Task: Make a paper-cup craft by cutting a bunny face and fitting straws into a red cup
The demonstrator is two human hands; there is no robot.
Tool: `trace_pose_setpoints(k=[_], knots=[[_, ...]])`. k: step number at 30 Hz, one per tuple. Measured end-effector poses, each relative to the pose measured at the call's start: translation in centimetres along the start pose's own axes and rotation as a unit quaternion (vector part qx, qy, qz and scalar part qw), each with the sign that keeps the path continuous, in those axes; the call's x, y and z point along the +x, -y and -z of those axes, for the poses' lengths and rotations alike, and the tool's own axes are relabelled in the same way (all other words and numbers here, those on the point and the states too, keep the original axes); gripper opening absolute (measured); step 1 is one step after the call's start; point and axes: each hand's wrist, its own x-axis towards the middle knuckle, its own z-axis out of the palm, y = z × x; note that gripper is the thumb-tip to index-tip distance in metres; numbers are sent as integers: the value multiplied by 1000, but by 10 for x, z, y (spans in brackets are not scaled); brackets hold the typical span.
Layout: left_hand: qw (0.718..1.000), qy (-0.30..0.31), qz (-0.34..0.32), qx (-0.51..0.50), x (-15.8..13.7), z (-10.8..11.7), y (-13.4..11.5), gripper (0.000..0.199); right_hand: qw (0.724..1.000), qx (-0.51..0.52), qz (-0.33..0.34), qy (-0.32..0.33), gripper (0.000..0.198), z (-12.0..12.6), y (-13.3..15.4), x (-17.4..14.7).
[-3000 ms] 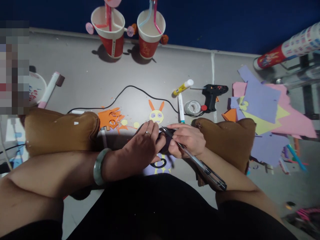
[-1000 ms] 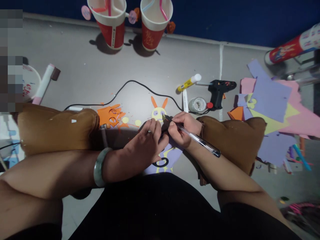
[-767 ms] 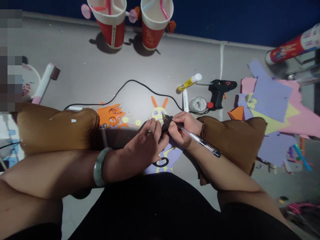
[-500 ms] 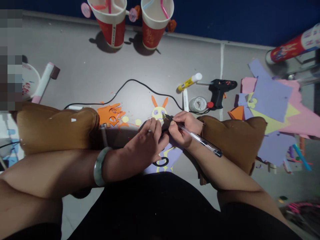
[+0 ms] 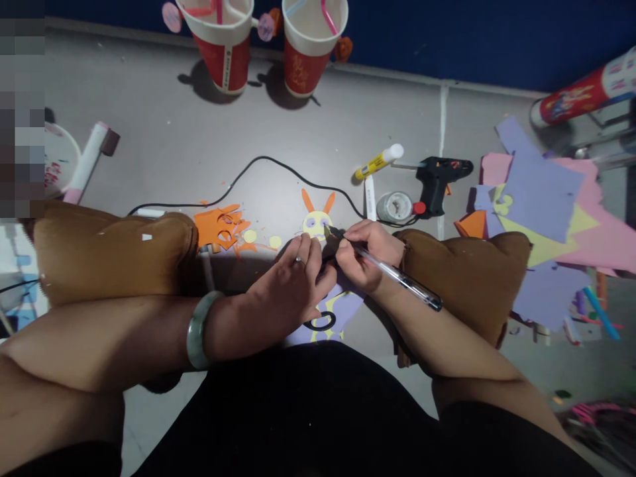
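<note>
Right hand (image 5: 370, 255): closed in a pinch on a clear-barrelled pen (image 5: 397, 273), fingers low, near the tip.
Pen tip: at the right-side eye of a yellow paper rabbit head (image 5: 311, 225); touching or just above, I can't tell from here.
Rabbit: flat on the grey table (image 5: 163, 152), just beyond the fingers, orange ears pointing away from the person.
Left hand (image 5: 291, 278): palm down, fingers bent, close below the rabbit; whether it grips anything, I can't tell. A green bangle (image 5: 199, 331) circles the wrist.
By its thumb: a black handle loop (image 5: 331, 322) over purple and yellow paper (image 5: 350, 305).
Glue: a yellow glue stick (image 5: 371, 165) near a black glue gun (image 5: 433, 189).
Scraps: cut orange paper (image 5: 206, 228), left of the rabbit.
Far side: two red paper cups (image 5: 304, 69) with straws.
</note>
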Motion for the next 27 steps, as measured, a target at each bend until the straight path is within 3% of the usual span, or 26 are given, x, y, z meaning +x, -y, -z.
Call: trace_pose_setpoints(k=[12,27], knots=[[1000,3,-2,11,0,0,0,94,1000,-2,24,-10,18,0,0,2],[1000,-4,0,5,-2,-1,0,92,1000,29,7,-7,24,0,2,1]])
